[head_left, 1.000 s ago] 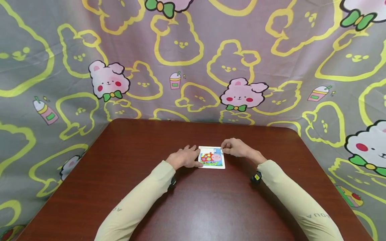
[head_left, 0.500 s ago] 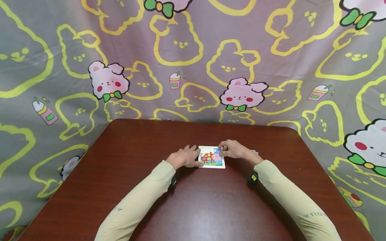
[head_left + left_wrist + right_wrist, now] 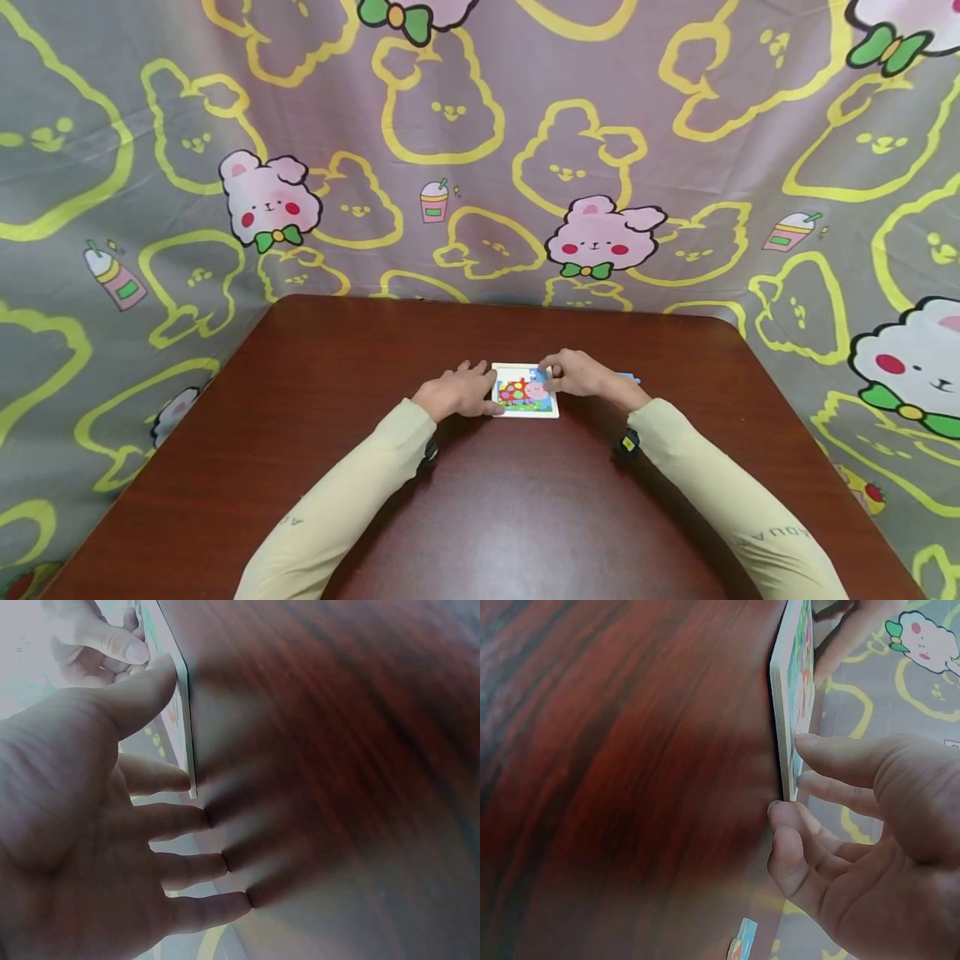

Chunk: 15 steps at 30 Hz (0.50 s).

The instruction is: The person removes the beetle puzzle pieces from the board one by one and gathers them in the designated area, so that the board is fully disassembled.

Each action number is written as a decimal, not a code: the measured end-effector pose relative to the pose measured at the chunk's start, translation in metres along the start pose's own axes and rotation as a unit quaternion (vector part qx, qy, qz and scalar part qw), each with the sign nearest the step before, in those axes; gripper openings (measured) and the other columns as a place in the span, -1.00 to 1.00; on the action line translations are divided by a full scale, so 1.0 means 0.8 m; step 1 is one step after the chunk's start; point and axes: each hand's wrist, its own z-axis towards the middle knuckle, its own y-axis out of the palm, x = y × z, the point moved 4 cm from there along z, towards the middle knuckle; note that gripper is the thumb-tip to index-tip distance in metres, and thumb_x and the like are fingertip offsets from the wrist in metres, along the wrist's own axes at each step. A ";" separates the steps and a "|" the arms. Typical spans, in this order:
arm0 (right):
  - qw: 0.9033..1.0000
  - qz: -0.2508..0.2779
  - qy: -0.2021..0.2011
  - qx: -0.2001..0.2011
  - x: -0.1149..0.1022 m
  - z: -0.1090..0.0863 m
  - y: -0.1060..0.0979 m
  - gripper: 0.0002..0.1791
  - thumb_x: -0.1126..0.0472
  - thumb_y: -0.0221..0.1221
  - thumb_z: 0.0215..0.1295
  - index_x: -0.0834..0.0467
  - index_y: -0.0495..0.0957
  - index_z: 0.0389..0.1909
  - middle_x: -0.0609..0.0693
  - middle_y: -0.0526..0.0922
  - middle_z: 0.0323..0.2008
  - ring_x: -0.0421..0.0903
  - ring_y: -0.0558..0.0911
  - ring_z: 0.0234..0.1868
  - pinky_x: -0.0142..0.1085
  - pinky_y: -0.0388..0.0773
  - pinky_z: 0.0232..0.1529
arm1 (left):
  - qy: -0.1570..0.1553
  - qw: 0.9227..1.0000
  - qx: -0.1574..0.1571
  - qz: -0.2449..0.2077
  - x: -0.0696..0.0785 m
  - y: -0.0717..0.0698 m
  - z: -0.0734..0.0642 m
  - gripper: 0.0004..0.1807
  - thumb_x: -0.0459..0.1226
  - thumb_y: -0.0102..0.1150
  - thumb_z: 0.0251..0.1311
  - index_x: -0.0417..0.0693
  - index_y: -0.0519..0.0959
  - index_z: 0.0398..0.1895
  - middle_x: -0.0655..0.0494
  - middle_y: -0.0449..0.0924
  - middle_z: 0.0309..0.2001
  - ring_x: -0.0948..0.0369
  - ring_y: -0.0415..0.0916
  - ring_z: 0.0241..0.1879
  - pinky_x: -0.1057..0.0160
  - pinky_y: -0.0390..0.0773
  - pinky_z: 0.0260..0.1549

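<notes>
A small jigsaw puzzle (image 3: pixel 525 406) in a white frame lies on the table, picturing a red spotted bug with a pink face. A bare pale patch shows near its upper left. My left hand (image 3: pixel 459 392) rests along the left edge, fingers straight, with thumb and forefinger at the frame and the other fingertips on the table. At the upper right corner my right hand (image 3: pixel 577 372) pinches a blue puzzle piece (image 3: pixel 534 374) against the board, mostly hidden by thumb and forefinger. Its other fingers curl beside the frame's edge in the right wrist view.
A loose blue puzzle piece (image 3: pixel 744 934) lies on the table beyond my right wrist. The dark reddish-brown table (image 3: pixel 510 508) has rounded far corners. A patterned cloth (image 3: pixel 480 167) hangs behind it and along both sides.
My right hand has moved a little left from the frame's corner onto the puzzle's upper right part. The loose blue piece behind its wrist has come into view. The left hand stays put.
</notes>
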 end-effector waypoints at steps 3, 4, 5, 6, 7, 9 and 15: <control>1.000 -0.004 0.006 -0.004 0.000 0.003 -0.003 -0.60 0.16 0.32 0.25 0.18 0.61 0.09 -0.06 0.55 -0.44 -0.18 0.43 -0.43 -0.35 0.35 -0.36 | -0.001 1.000 0.002 -0.002 0.001 -0.002 0.001 -0.13 0.19 0.03 0.33 0.01 0.03 0.57 -0.09 -0.07 0.58 -0.15 -0.14 0.56 -0.13 0.09 0.45; 1.000 -0.006 0.004 -0.006 0.000 0.004 -0.003 -0.61 0.16 0.31 0.25 0.19 0.60 0.08 -0.06 0.57 -0.44 -0.18 0.45 -0.43 -0.35 0.37 -0.36 | 0.000 1.000 0.003 -0.002 0.001 -0.003 0.001 -0.13 0.18 0.03 0.33 0.02 0.03 0.57 -0.09 -0.07 0.58 -0.15 -0.14 0.55 -0.14 0.09 0.45; 1.000 -0.007 0.005 -0.007 0.000 0.005 -0.004 -0.61 0.17 0.31 0.25 0.20 0.60 0.08 -0.05 0.59 -0.42 -0.18 0.47 -0.41 -0.35 0.39 -0.34 | 0.000 1.000 0.003 -0.003 0.002 -0.004 0.001 -0.14 0.18 0.03 0.34 0.02 0.03 0.57 -0.09 -0.07 0.58 -0.15 -0.14 0.56 -0.14 0.09 0.45; 1.000 -0.010 0.001 -0.009 -0.001 0.006 -0.004 -0.61 0.18 0.31 0.25 0.21 0.59 0.07 -0.04 0.62 -0.40 -0.17 0.49 -0.39 -0.35 0.41 -0.33 | 0.000 1.000 0.003 -0.003 0.002 -0.004 0.001 -0.14 0.18 0.03 0.34 0.02 0.03 0.57 -0.10 -0.07 0.57 -0.15 -0.14 0.55 -0.14 0.09 0.45; 1.000 -0.011 -0.002 -0.009 -0.001 0.007 -0.005 -0.62 0.19 0.31 0.25 0.22 0.58 0.06 -0.01 0.64 -0.37 -0.16 0.52 -0.36 -0.34 0.44 -0.32 | 0.000 1.000 0.005 -0.002 0.002 -0.004 0.001 -0.14 0.18 0.03 0.34 0.03 0.04 0.56 -0.10 -0.06 0.57 -0.15 -0.14 0.55 -0.14 0.10 0.45; 1.000 -0.014 -0.006 -0.010 -0.002 0.009 -0.005 -0.62 0.19 0.31 0.25 0.23 0.56 0.05 0.04 0.66 -0.29 -0.13 0.55 -0.29 -0.31 0.49 -0.27 | -0.003 1.000 0.006 -0.004 0.002 -0.005 0.002 -0.15 0.17 0.03 0.34 0.04 0.05 0.56 -0.10 -0.06 0.57 -0.15 -0.14 0.55 -0.14 0.09 0.45; 1.000 -0.016 0.006 -0.008 0.000 0.011 -0.008 -0.62 0.17 0.34 0.24 0.21 0.52 0.02 0.13 0.56 -0.15 -0.03 0.54 -0.15 -0.23 0.52 -0.18 | -0.008 1.000 0.005 -0.011 0.003 -0.005 0.005 -0.14 0.18 0.04 0.33 0.06 0.05 0.56 -0.07 -0.07 0.58 -0.14 -0.15 0.56 -0.14 0.09 0.45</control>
